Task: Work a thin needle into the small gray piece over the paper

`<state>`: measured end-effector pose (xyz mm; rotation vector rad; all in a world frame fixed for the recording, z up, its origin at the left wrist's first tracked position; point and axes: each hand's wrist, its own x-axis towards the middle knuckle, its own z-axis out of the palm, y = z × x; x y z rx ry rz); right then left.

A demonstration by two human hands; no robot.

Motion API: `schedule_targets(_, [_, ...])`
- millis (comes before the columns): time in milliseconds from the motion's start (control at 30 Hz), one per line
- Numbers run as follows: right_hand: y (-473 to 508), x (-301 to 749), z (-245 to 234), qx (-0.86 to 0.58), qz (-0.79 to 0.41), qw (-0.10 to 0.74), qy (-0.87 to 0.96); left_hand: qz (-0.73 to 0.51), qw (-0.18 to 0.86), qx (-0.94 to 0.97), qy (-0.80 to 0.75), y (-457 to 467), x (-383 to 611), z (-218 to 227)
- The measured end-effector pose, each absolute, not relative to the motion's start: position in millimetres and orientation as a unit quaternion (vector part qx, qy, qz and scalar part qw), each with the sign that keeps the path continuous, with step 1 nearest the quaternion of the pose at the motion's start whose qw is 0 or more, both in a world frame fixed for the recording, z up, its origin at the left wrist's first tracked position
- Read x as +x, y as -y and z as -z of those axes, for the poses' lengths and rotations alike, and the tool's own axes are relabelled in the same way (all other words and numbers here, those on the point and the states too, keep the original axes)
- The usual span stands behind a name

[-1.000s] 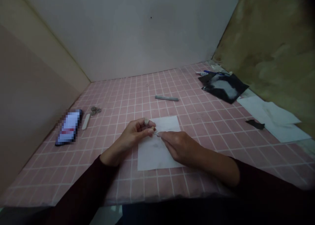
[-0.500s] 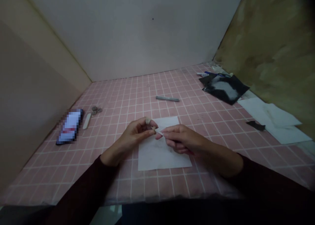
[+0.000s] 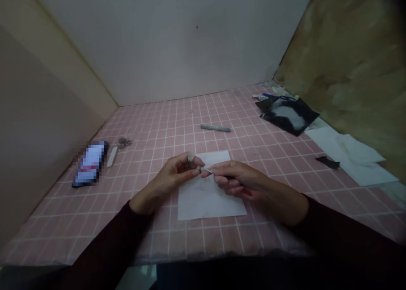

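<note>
My left hand [image 3: 176,168], with a pale wrap around one finger, pinches a small tan piece [image 3: 199,169] between thumb and fingertips. My right hand [image 3: 236,178] is closed around a slim pointed tool [image 3: 207,170], whose pale tip reaches the tan piece; whether the two touch is too small to tell. A bit of red shows under the right palm, possibly the tool's handle. Both hands are above a white sheet of paper [image 3: 211,205] with faint smudges, lying on the pink checked cloth [image 3: 158,133].
Beyond the paper lies a grey stick [image 3: 215,128]. At left are a blurred phone [image 3: 90,163], a white flat stick [image 3: 112,156] and several small round grey objects [image 3: 122,143]. Black sheets [image 3: 304,112], white papers [image 3: 364,171] and a dark scrap [image 3: 328,162] rest at right.
My right hand has shifted slightly to the right, and its tool tip has drawn back and turned a little. More red shows under the palm. My left hand stays nearly still.
</note>
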<state>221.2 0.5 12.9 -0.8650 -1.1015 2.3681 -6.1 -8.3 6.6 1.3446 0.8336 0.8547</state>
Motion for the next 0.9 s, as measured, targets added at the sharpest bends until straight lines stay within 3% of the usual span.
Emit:
schedule_targets(167, [6.1, 217.4, -10.4, -0.323, -0.779, 0.201, 0.497, -0.372, 0.614, 0.587, -0.373, 7.9, -5.2, -7.4])
schedule_targets(300, [16.5, 213.0, -5.9, -0.332, -0.477, 0.270, 0.768, -0.390, 0.605, 0.566, -0.402, 6.9, -4.0, -3.3])
schedule_targets(367, [18.3, 212.5, -4.8, -0.333, -0.385, 0.279, 0.814, -0.392, 0.599, 0.555, -0.424, 6.8, -3.5, -1.7])
schedule_targets(433, [16.3, 213.5, -5.4, -0.341, -0.441, 0.261, 0.788, -0.379, 0.609, 0.554, -0.423, 6.9, -3.7, -1.5])
schedule_targets(567, [5.8, 217.7, -10.0, -0.338, -0.749, 0.211, 0.529, -0.358, 0.630, 0.565, -0.395, 8.3, -5.4, -4.8])
schedule_targets(633, [1.8, 219.3, -11.9, -0.320, -0.829, 0.205, 0.411, -0.360, 0.621, 0.578, -0.388, 9.1, -6.0, -6.3])
schedule_targets(800, [4.1, 216.6, -10.5, -0.328, -0.828, 0.202, 0.409, -0.374, 0.604, 0.592, -0.379, 9.2, -5.8, -6.2])
schedule_targets(900, [11.7, 213.2, -8.1, -0.332, -0.692, 0.235, 0.596, -0.388, 0.609, 0.575, -0.384, 7.6, -5.4, -4.3])
